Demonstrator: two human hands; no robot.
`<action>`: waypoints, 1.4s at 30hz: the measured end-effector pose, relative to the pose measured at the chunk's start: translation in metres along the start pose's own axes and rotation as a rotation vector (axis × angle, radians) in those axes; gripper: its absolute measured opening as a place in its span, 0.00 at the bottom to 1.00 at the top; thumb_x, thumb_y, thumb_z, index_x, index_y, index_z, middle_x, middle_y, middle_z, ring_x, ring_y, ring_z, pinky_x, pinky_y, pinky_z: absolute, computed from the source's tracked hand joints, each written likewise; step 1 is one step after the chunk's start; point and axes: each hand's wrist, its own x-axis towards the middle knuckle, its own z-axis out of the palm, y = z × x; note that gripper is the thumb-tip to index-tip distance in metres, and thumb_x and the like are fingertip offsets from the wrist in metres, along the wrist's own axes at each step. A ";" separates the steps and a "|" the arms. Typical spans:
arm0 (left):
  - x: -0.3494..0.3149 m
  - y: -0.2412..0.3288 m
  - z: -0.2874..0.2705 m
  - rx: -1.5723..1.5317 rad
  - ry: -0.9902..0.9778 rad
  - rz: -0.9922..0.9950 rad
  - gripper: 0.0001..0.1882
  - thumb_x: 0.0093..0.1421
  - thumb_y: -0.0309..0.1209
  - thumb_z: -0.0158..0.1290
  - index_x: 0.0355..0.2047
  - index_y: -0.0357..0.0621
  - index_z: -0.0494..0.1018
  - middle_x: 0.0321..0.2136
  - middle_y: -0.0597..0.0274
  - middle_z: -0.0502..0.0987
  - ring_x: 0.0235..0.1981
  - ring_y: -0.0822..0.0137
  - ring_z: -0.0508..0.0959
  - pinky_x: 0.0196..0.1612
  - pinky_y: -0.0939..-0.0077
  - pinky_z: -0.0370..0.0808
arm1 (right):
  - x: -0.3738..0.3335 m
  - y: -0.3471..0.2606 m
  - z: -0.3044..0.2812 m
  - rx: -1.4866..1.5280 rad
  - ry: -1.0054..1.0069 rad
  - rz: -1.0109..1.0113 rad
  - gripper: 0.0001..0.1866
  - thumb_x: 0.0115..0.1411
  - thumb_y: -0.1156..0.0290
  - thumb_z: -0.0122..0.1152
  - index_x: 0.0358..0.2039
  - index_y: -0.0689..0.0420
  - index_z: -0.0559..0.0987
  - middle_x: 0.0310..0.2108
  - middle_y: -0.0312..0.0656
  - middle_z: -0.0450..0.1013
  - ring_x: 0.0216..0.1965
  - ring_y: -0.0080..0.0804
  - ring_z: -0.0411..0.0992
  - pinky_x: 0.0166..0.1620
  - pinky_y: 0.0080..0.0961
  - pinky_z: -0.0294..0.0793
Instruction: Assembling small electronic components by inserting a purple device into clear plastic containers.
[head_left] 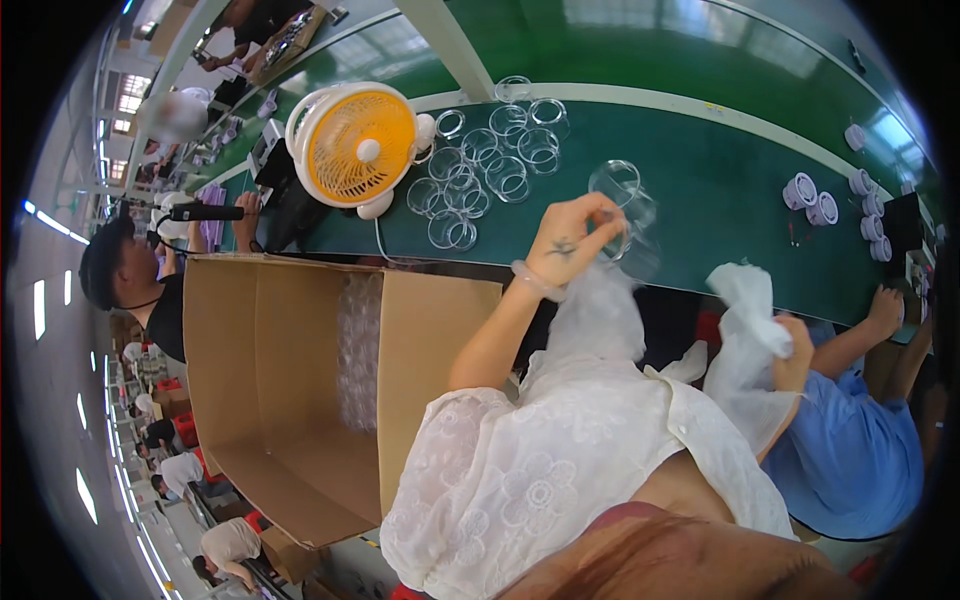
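Observation:
My left hand (575,238) is raised over the near edge of the green table, its thumb and fingers pinched on a clear plastic ring (618,164). More clear rounded plastic, smeared by motion, shows just beside that ring; I cannot tell how many pieces there are. Off to the right, my right hand (794,352) is closed around a crumpled white translucent plastic bag (745,305). Another stretch of translucent plastic (598,315) hangs below my left hand, in front of my white top. Several loose clear rings (480,148) lie on the table beyond my left hand.
An orange and white fan (360,145) stands on the table at the left. Below it sits an open cardboard box (280,370) with stacked clear plastic inside. White round parts (810,198) are at the right, near a co-worker in blue (850,450). Another person (125,275) is at the left.

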 end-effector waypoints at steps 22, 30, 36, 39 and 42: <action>0.040 -0.005 -0.004 0.413 0.308 0.129 0.16 0.43 0.31 0.55 0.33 0.40 0.68 0.26 0.56 0.68 0.24 0.62 0.68 0.26 0.73 0.65 | -0.094 0.145 0.155 0.404 0.659 0.413 0.16 0.42 0.75 0.51 0.36 0.64 0.70 0.34 0.47 0.67 0.39 0.38 0.65 0.43 0.31 0.60; 0.004 -0.014 0.119 -0.514 0.086 0.105 0.03 0.50 0.24 0.46 0.22 0.40 0.64 0.17 0.68 0.58 0.18 0.76 0.58 0.22 0.84 0.56 | -0.075 0.170 0.160 0.191 1.088 0.533 0.17 0.42 0.74 0.51 0.36 0.64 0.69 0.35 0.49 0.66 0.39 0.41 0.64 0.44 0.34 0.60; -0.019 -0.043 0.133 -0.430 -0.372 0.404 0.02 0.47 0.22 0.43 0.22 0.38 0.65 0.18 0.57 0.62 0.17 0.65 0.62 0.18 0.78 0.58 | -0.100 0.177 0.155 -0.022 1.417 0.698 0.18 0.41 0.74 0.51 0.36 0.64 0.69 0.36 0.50 0.66 0.39 0.42 0.64 0.44 0.35 0.59; -0.040 -0.050 0.145 -0.434 -0.686 0.617 0.03 0.44 0.23 0.44 0.22 0.40 0.67 0.20 0.56 0.63 0.19 0.59 0.65 0.22 0.70 0.63 | -0.139 0.177 0.142 -0.154 1.580 0.807 0.18 0.41 0.73 0.51 0.36 0.64 0.68 0.36 0.50 0.65 0.39 0.43 0.64 0.44 0.36 0.59; -0.045 -0.051 0.157 -0.163 -0.846 0.952 0.07 0.40 0.26 0.47 0.24 0.41 0.67 0.25 0.56 0.63 0.31 0.54 0.64 0.41 0.61 0.60 | -0.204 0.169 0.135 -0.312 1.768 0.956 0.19 0.41 0.73 0.51 0.37 0.64 0.68 0.36 0.51 0.65 0.39 0.44 0.63 0.44 0.37 0.59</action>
